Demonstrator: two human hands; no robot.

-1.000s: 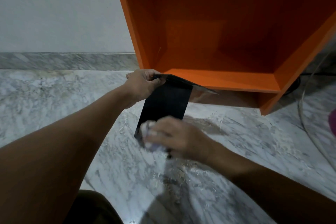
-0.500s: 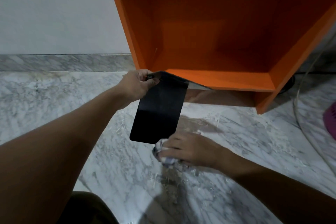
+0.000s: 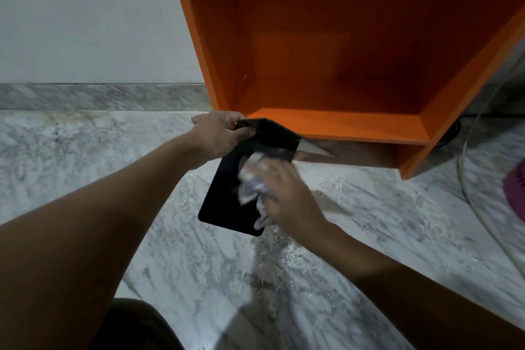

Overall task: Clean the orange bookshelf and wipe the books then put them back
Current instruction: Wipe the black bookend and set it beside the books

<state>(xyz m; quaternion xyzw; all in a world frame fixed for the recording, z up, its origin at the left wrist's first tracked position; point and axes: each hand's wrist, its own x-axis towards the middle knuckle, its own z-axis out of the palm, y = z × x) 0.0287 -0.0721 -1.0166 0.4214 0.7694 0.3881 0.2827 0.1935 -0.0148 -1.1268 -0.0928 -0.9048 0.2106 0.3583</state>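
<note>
A thin black book (image 3: 224,199) hangs over the marble floor in front of the orange bookshelf (image 3: 341,125). My left hand (image 3: 220,135) grips its top edge, and the cover droops down while white pages stick out to the right. My right hand (image 3: 287,196) holds a crumpled whitish cloth (image 3: 252,179) and presses it against the upper part of the black cover. The bookshelf's lower compartment is open and holds nothing visible.
The marble floor (image 3: 85,167) runs to a white wall with a marble skirting at the left. A pale cable (image 3: 466,179) curves across the floor at the right, beside a purple object (image 3: 515,187) at the frame's edge.
My right hand with the cloth has gone from below the book's bottom edge up onto the upper cover. My left hand keeps holding the top edge.
</note>
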